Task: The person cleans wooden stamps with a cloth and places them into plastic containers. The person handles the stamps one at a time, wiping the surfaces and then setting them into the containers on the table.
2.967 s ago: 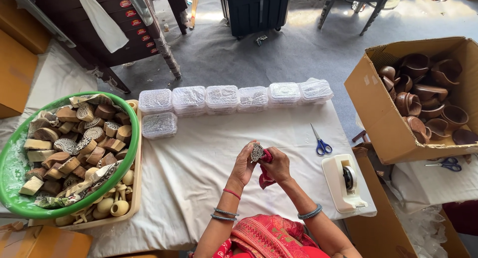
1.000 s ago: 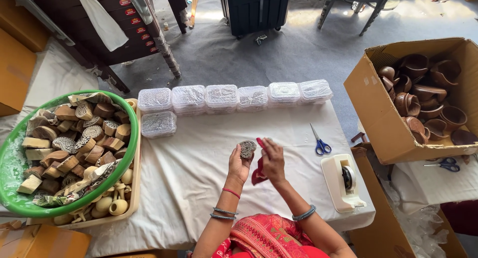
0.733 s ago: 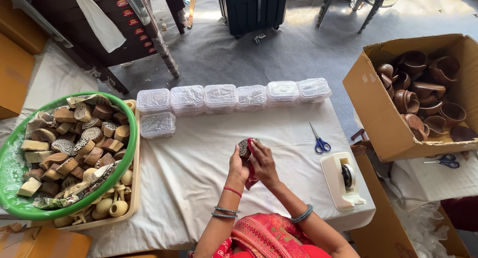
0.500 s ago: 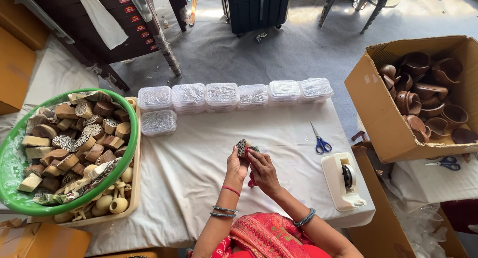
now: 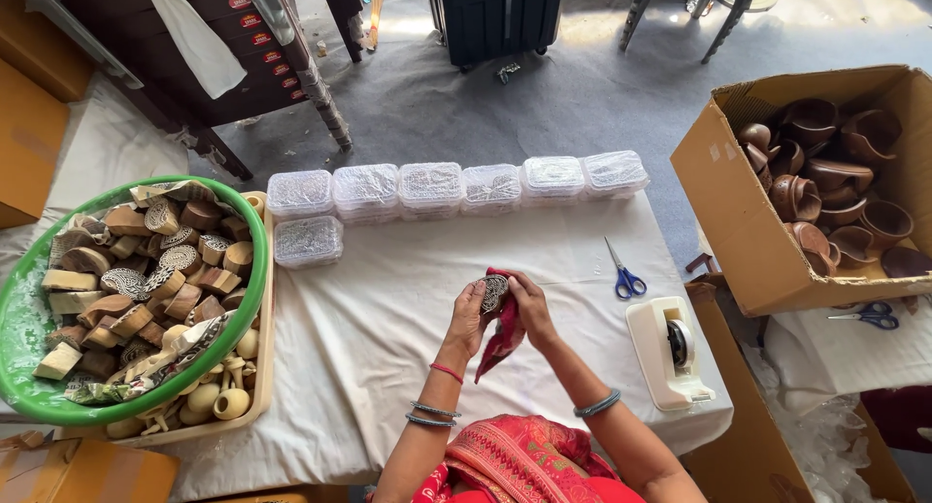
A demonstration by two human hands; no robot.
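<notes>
Left hand: my left hand (image 5: 470, 316) cups the carved wooden block (image 5: 494, 292) from the left, fingers curled around its edge, carved face turned up toward me.
Right hand: my right hand (image 5: 529, 307) presses a red cloth (image 5: 502, 336) against the block's right side, fingers closed on the fabric; the cloth's loose end hangs below both hands.
Block: held between my two hands, above the white tablecloth (image 5: 379, 318), near the table's middle.
Left of me: a green basin (image 5: 29, 398) heaped with more carved blocks, sitting in a cream tray (image 5: 254, 406).
Far edge: a row of clear lidded containers (image 5: 432, 185), well apart from my hands.
Right of me: blue scissors (image 5: 624, 276) and a white tape dispenser (image 5: 667, 350) near my right forearm; beyond them a cardboard box (image 5: 738, 212) of brown clay pots.
</notes>
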